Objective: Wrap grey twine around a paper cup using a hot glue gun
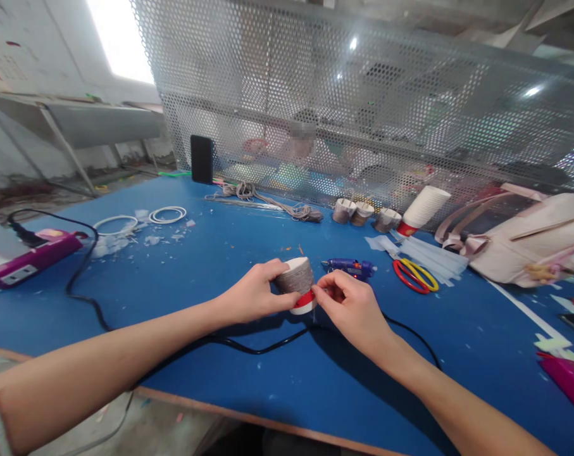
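Observation:
My left hand point(255, 294) grips a small paper cup point(303, 303), held tilted above the table. Grey cord point(296, 277) is wound around the cup's upper part, while a red band and white edge show below it. The thumb of that hand presses on the near side. At the cup's right side, my right hand point(350, 304) has thumb and forefinger pinched together by the lower edge of the winding. What lies between those fingertips is too small to make out. Just behind the right hand lies a blue glue gun point(350, 267).
Scissors point(416, 275) and clear glue sticks point(436, 256) lie right, near stacked paper cups point(424, 209). Several cord-wrapped cups point(362, 213) and grey cord bundles point(305, 212) line the back. A black cable point(262, 350) crosses in front. White rings point(167, 215), a power strip point(35, 256) are left.

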{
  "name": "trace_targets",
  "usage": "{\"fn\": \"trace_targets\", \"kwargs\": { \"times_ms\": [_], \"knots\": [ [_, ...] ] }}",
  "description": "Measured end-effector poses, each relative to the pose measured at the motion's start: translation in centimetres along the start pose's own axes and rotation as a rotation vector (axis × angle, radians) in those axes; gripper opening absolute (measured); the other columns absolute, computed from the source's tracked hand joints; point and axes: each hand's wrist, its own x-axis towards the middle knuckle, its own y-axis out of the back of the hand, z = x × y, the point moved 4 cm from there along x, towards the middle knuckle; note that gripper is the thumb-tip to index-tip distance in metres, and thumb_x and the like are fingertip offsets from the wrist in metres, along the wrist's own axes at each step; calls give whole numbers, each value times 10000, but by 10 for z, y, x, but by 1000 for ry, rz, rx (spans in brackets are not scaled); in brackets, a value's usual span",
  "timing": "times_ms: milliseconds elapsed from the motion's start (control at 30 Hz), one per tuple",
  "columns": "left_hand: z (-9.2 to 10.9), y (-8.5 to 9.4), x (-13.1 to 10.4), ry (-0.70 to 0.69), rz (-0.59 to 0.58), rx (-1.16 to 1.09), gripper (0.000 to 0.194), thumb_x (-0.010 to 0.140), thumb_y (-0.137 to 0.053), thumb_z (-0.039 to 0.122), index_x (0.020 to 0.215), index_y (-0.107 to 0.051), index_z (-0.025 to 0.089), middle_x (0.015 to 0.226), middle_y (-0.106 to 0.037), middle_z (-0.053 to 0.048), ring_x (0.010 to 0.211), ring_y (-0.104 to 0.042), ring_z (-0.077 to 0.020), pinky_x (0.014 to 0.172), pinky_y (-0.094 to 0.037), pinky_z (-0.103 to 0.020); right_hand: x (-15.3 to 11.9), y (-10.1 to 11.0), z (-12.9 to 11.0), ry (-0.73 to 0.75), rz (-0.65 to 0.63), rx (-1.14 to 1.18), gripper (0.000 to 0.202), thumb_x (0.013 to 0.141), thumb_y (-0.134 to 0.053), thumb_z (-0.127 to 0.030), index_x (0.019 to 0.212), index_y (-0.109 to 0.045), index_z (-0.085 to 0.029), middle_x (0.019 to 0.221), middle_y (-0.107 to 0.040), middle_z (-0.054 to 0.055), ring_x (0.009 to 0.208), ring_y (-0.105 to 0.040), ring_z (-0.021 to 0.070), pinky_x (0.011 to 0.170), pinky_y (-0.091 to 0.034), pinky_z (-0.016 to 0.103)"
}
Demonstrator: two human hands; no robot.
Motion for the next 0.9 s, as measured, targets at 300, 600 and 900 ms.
{"fn": "trace_targets", "kwargs": {
  "times_ms": [300,600,900],
  "knots": [
    [-2,0,0,-16,-14,-24,170,718,-569,304,702,-564,135,686,-500,18,655,-464,-121,615,-375,-243,1,2,3,-39,-18,11,137,811,-548,-222,679,-565,-186,608,-571,-9,532,-493,112,514,-388,235],
    [0,1,-1,-24,-21,-54,169,711,-564,308,685,-556,141,670,-492,23,643,-455,-117,609,-378,-243,5,4,4,-139,-58,86,136,778,-542,-239,661,-579,-181,570,-545,-18,516,-473,109,494,-378,229],
    [-3,0,0,-46,-55,-74,162,725,-563,304,699,-559,145,678,-479,25,645,-449,-115,612,-372,-242,6,2,10,-320,-182,251,154,760,-552,-292,688,-595,-163,625,-582,-10,575,-503,114,552,-413,235]
  ]
}}
